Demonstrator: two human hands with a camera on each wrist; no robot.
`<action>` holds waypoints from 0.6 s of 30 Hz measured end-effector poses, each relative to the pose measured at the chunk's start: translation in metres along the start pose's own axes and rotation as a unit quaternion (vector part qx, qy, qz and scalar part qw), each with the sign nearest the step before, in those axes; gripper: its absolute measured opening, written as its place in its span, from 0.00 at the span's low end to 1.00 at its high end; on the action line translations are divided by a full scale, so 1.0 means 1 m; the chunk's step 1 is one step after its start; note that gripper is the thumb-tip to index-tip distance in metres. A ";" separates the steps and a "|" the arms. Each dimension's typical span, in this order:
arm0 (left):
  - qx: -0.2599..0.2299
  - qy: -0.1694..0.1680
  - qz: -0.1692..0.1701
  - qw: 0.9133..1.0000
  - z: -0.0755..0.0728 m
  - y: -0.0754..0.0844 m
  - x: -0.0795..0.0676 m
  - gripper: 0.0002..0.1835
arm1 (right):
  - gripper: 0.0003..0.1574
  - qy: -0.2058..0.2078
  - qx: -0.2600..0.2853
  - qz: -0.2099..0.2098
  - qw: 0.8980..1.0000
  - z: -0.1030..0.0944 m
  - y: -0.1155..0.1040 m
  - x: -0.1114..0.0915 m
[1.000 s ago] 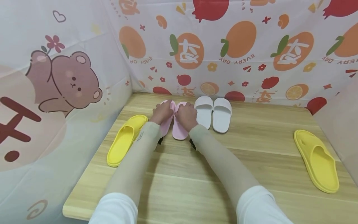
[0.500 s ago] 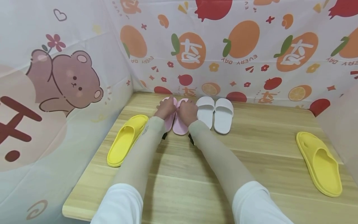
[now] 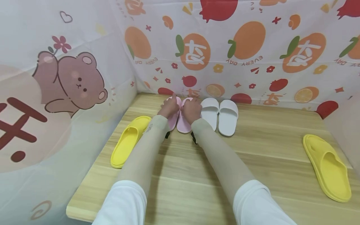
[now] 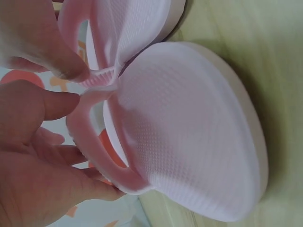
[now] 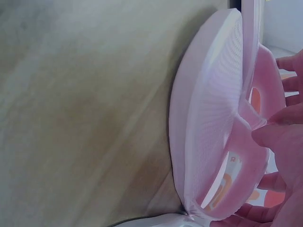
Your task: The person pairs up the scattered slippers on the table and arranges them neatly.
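Note:
Two pink slippers stand side by side near the back of the wooden table, toes toward the printed cloth. My left hand grips the upper band of the left pink slipper, its thumb at the inner edge and fingers on the outer side. The right pink slipper is held the same way by my right hand, whose thumb lies close to the left thumb. Both slippers sit flat on the table. In the head view, the hands cover most of their bands.
A pair of white slippers stands just right of the pink pair. One yellow slipper lies angled at the left edge, another yellow slipper at the far right. Printed cloth walls the back and sides of the table.
Both hands have pushed the pink slippers away from me, toward the back cloth, so their heels now lie slightly behind the white pair's. The head view has shifted slightly.

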State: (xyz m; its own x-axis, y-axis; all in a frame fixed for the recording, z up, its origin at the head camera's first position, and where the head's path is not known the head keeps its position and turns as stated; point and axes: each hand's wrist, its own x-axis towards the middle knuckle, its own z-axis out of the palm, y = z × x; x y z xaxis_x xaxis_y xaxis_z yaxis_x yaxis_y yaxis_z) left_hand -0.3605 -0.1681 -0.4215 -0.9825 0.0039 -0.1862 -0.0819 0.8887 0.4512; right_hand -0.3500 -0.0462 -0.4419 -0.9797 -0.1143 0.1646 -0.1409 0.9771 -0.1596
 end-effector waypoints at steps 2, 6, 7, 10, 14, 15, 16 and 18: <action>-0.004 0.003 0.000 1.000 0.001 0.000 0.002 0.43 | 0.31 -0.004 0.003 0.006 1.000 0.001 0.000 0.002; -0.006 0.008 -0.007 1.000 0.002 0.000 0.005 0.43 | 0.33 -0.012 0.005 0.010 1.000 0.003 0.000 0.007; -0.006 0.008 -0.007 1.000 0.002 0.000 0.006 0.43 | 0.33 -0.012 0.005 0.012 1.000 0.004 0.001 0.008; -0.011 0.008 -0.004 1.000 0.002 0.000 0.007 0.41 | 0.32 -0.006 0.001 0.019 1.000 0.007 0.001 0.011; -0.017 0.017 0.000 1.000 0.003 0.000 0.006 0.38 | 0.33 0.001 0.001 0.019 1.000 0.009 0.001 0.011; -0.019 0.021 0.000 1.000 0.004 -0.001 0.006 0.38 | 0.33 0.003 0.001 0.017 1.000 0.009 0.001 0.011; -0.020 0.023 0.000 1.000 0.004 -0.001 0.005 0.38 | 0.33 0.005 0.003 0.015 1.000 0.009 0.001 0.010; -0.024 0.025 -0.003 0.999 0.005 -0.002 0.003 0.38 | 0.33 0.004 0.009 0.011 1.000 0.008 0.001 0.009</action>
State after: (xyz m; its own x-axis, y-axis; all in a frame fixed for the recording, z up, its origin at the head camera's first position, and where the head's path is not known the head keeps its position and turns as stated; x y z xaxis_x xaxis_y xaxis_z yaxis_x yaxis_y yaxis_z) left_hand -0.3626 -0.1672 -0.4271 -0.9891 -0.0250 -0.1453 -0.0940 0.8660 0.4911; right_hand -0.3599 -0.0474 -0.4489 -0.9814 -0.0920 0.1684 -0.1225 0.9759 -0.1808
